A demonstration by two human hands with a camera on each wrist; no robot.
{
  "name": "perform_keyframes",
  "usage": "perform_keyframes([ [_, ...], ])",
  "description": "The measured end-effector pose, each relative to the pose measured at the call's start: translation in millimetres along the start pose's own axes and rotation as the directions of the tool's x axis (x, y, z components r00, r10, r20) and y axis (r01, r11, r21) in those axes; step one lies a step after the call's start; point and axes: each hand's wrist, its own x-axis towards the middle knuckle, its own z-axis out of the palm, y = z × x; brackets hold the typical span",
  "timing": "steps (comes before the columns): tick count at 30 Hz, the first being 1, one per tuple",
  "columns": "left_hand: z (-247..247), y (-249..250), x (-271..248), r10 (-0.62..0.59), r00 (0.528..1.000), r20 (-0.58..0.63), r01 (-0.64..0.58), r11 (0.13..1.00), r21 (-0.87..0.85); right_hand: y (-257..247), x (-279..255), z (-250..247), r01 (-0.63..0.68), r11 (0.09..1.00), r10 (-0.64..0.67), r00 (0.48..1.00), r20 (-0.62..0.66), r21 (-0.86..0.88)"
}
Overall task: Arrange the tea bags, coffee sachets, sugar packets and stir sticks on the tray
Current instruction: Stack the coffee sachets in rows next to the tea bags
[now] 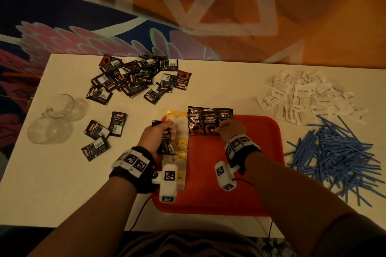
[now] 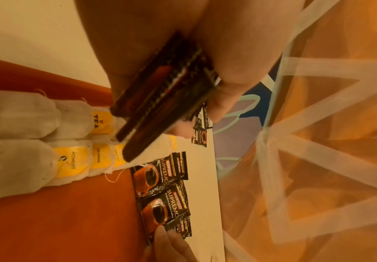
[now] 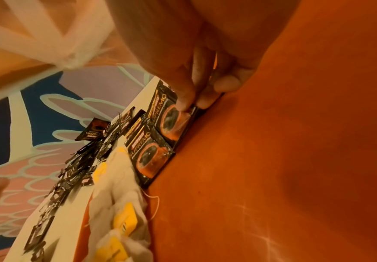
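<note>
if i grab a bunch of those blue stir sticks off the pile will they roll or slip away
Probably some of both. The stir sticks look thin and smooth, so a loose grip may let a few slide out. They lie crisscrossed in a tangled heap on the table, so lifting some will likely drag or scatter neighbours. They seem very light.

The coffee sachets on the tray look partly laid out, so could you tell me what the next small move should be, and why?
Probably the right hand lets go of the sachet it is pressing into the row at the far edge of the tray, then takes another from the stack of sachets gripped in the left hand, since the row stops short of the right rim.
</note>
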Motion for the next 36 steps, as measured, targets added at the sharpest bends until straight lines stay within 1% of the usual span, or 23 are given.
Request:
perform_keyframes([
  [4, -1, -1, -1, 0.002, 1.000, 0.011, -0.002, 1.000, -0.002, -1, 3, 3, -0.005, 1.000, 0.005, 1.000, -0.011, -0.017],
  [10, -4, -5, 2, 0.014, 1.000, 0.016, -0.015, 0.999, 0.032, 2, 6, 5, -0.028, 0.998, 0.031, 0.998, -0.047, 0.050],
  [18, -6, -9, 7, -0.029, 0.998, 0.060, 0.029, 1.000, 0.004, 2, 1, 4, -0.020, 0.996, 0.027, 0.996, -0.083, 0.082],
  [21, -5, -11, 6, -0.030, 0.997, 0.075, 0.029, 0.999, 0.012, 4, -3, 5, 0.036, 0.999, -0.034, 0.996, -0.086, 0.023],
  [23, -4, -11, 4, -0.030, 0.996, 0.082, 0.028, 0.999, 0.025, 6, -10, 7, 0.126, 0.991, -0.128, 0.991, -0.048, -0.053],
  [25, -4, -13, 3, -0.036, 0.996, 0.079, 0.034, 0.999, 0.034, 12, -18, 12, 0.231, 0.957, -0.235, 0.972, 0.001, -0.176],
  [26, -5, -14, 3, -0.039, 0.996, 0.079, 0.036, 0.999, 0.039, 16, -20, 15, 0.263, 0.938, -0.268, 0.963, 0.010, -0.225],
  [28, -5, -16, 2, -0.044, 0.996, 0.076, 0.041, 0.998, 0.041, 22, -22, 18, 0.266, 0.933, -0.274, 0.962, 0.000, -0.241],
  [31, -6, -18, 2, -0.050, 0.996, 0.076, 0.047, 0.998, 0.034, 25, -21, 22, 0.232, 0.954, -0.242, 0.970, -0.027, -0.190],
  [36, -7, -21, 0, -0.065, 0.996, 0.057, 0.062, 0.996, 0.057, 27, -20, 25, 0.233, 0.950, -0.245, 0.969, -0.034, -0.209],
])
